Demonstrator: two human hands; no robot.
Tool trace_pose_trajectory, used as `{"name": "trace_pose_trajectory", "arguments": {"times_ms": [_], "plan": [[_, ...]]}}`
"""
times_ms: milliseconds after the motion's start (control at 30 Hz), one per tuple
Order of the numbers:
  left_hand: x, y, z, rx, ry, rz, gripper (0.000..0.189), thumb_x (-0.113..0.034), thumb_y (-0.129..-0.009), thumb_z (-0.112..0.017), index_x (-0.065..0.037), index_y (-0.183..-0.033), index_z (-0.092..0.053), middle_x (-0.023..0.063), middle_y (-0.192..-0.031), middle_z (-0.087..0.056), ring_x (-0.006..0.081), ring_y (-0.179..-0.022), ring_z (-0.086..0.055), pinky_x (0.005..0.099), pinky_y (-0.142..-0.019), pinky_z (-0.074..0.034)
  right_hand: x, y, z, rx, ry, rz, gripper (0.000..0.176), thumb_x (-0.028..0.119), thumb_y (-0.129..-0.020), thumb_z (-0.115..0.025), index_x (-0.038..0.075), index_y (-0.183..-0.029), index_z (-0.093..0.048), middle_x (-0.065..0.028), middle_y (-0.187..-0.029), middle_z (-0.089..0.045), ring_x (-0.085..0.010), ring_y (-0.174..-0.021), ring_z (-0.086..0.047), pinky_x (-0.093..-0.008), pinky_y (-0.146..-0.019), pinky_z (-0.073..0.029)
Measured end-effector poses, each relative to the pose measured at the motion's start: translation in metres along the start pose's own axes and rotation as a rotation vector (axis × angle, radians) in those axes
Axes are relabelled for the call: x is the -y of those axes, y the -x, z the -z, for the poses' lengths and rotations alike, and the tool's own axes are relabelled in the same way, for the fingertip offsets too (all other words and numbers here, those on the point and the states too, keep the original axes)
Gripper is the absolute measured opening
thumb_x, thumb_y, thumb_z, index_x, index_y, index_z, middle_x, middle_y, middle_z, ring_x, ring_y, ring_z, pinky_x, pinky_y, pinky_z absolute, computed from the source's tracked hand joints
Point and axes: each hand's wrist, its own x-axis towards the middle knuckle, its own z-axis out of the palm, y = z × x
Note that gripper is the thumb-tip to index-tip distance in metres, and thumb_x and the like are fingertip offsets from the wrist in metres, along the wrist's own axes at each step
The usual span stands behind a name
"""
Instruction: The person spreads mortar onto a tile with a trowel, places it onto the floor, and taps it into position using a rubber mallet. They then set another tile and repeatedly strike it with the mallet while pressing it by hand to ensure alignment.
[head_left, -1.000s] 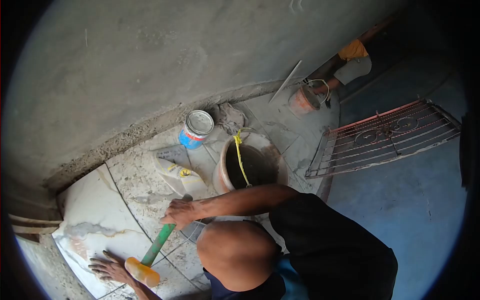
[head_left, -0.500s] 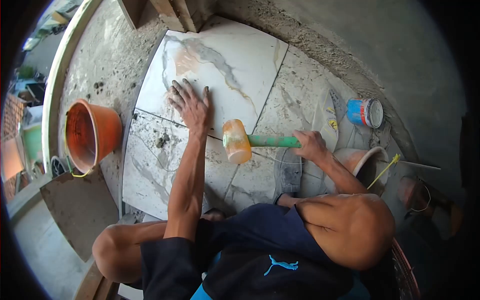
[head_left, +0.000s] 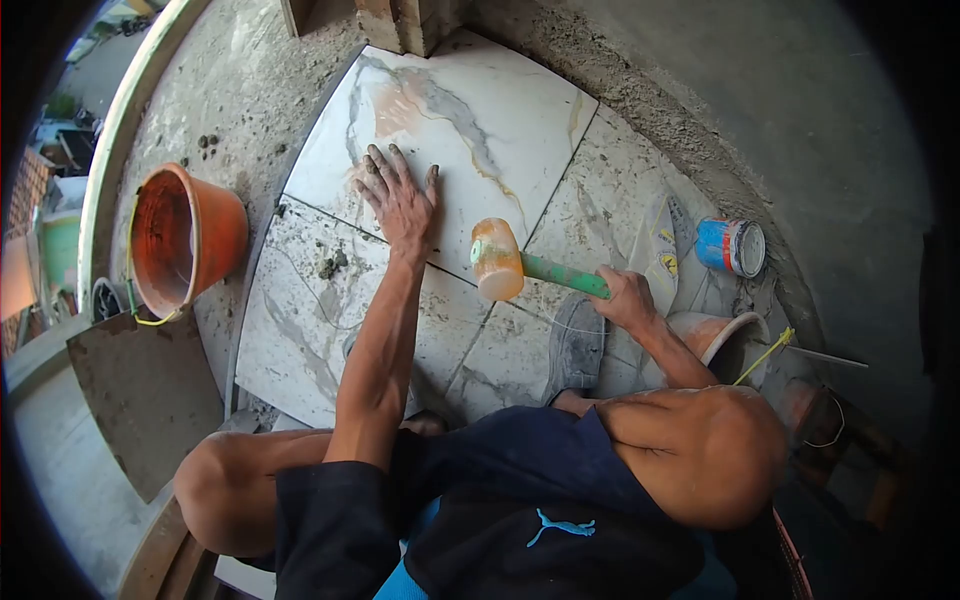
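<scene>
My left hand (head_left: 402,208) lies flat with fingers spread on a white marbled floor tile (head_left: 500,130), its fingertips grey with mortar. In my right hand (head_left: 628,298) is the green handle of a rubber mallet (head_left: 497,260). The mallet's yellowish, worn head overlaps the near edge of that tile in this view. Nearer to me, a dirtier marbled tile (head_left: 300,330) carries crumbs of mortar and a thin string. A dusty tile (head_left: 590,190) adjoins the white one on the right.
An orange bucket (head_left: 215,235) stands at the left beside a grey board (head_left: 150,400). To the right are a blue paint can (head_left: 728,247), a pale bag (head_left: 655,245) and a tipped whitish bucket (head_left: 715,335). Wooden posts (head_left: 400,25) rise at the tile's far edge, and a rough wall curves behind.
The mallet head has shifted slightly up and right, and its handle now slants more. My left hand stays spread on the tile. The whole view has turned a little.
</scene>
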Motion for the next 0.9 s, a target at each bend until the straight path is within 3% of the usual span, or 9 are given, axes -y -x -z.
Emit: {"name": "trace_pose_trajectory", "arguments": {"times_ms": [133,233,300,367,567,700,767,900], "plan": [[-0.001,-0.005,0.001,-0.011,0.030,-0.040,0.070,-0.049,-0.092,-0.038,-0.002,-0.141,-0.025,0.0216,-0.150,-0.012,0.0349,-0.139,-0.012,0.0546,-0.110,-0.003,0.002,-0.012,0.003,0.066,0.152,-0.076,0.020,0.018,-0.073,-0.066,0.004,-0.079,-0.053,-0.0188,-0.067,-0.061,-0.0385,-0.065,-0.061,-0.0458,-0.055,-0.048],[-0.012,0.009,-0.002,-0.012,-0.047,-0.013,0.064,-0.040,-0.093,-0.041,0.000,-0.140,-0.026,0.0209,-0.150,-0.012,0.0362,-0.139,-0.011,0.0548,-0.110,-0.004,0.025,-0.003,0.013,-0.021,-0.026,-0.093,0.020,0.017,-0.074,-0.066,0.003,-0.078,-0.052,-0.0182,-0.067,-0.061,-0.0375,-0.065,-0.062,-0.0448,-0.054,-0.047],[-0.033,0.027,0.001,0.059,0.073,-0.126,0.063,-0.040,-0.093,-0.040,-0.001,-0.141,-0.025,0.0200,-0.150,-0.011,0.0360,-0.139,-0.012,0.0549,-0.110,-0.005,0.033,0.009,0.010,-0.160,-0.227,-0.087,0.019,0.017,-0.075,-0.066,0.003,-0.080,-0.053,-0.0184,-0.066,-0.060,-0.0380,-0.065,-0.061,-0.0445,-0.054,-0.047],[-0.046,0.042,0.003,0.188,-0.088,-0.209,0.061,-0.044,-0.093,-0.037,-0.008,-0.142,-0.028,0.0164,-0.151,-0.013,0.0335,-0.139,-0.012,0.0536,-0.110,-0.006,0.027,0.008,-0.003,-0.198,-0.281,-0.123,0.019,0.016,-0.076,-0.065,0.003,-0.083,-0.054,-0.0193,-0.066,-0.060,-0.0388,-0.065,-0.061,-0.0439,-0.054,-0.047],[-0.048,0.041,0.003,0.189,-0.021,-0.153,0.060,-0.044,-0.095,-0.034,-0.012,-0.144,-0.023,0.0122,-0.152,-0.011,0.0319,-0.140,-0.011,0.0526,-0.111,-0.007,0.013,-0.011,-0.015,-0.159,-0.139,-0.332,0.024,0.021,-0.077,-0.066,0.002,-0.083,-0.052,-0.0208,-0.065,-0.060,-0.0395,-0.065,-0.061,-0.0453,-0.053,-0.047],[-0.051,0.039,0.005,0.176,-0.001,-0.134,0.058,-0.044,-0.094,-0.036,-0.013,-0.143,-0.027,0.0131,-0.151,-0.015,0.0317,-0.139,-0.012,0.0532,-0.110,-0.007,0.007,-0.016,-0.028,-0.333,-0.161,-0.287,0.028,0.024,-0.078,-0.067,0.001,-0.083,-0.052,-0.0204,-0.066,-0.061,-0.0387,-0.064,-0.062,-0.0443,-0.052,-0.047],[-0.054,0.037,0.004,0.210,-0.057,-0.115,0.059,-0.044,-0.095,-0.034,-0.014,-0.144,-0.025,0.0128,-0.151,-0.015,0.0313,-0.140,-0.011,0.0529,-0.110,-0.006,0.000,-0.027,-0.030,-0.239,-0.045,-0.405,0.033,0.029,-0.080,-0.067,0.001,-0.084,-0.051,-0.0204,-0.065,-0.061,-0.0391,-0.062,-0.062,-0.0438,-0.052,-0.047],[-0.050,0.040,0.002,0.208,-0.079,-0.129,0.059,-0.045,-0.095,-0.035,-0.014,-0.144,-0.025,0.0128,-0.151,-0.015,0.0310,-0.140,-0.011,0.0530,-0.110,-0.006,0.014,-0.042,-0.004,-0.294,-0.254,-0.318,0.043,0.041,-0.085,-0.060,0.000,-0.089,-0.052,-0.0207,-0.062,-0.060,-0.0386,-0.057,-0.060,-0.0432,-0.050,-0.047]]}}
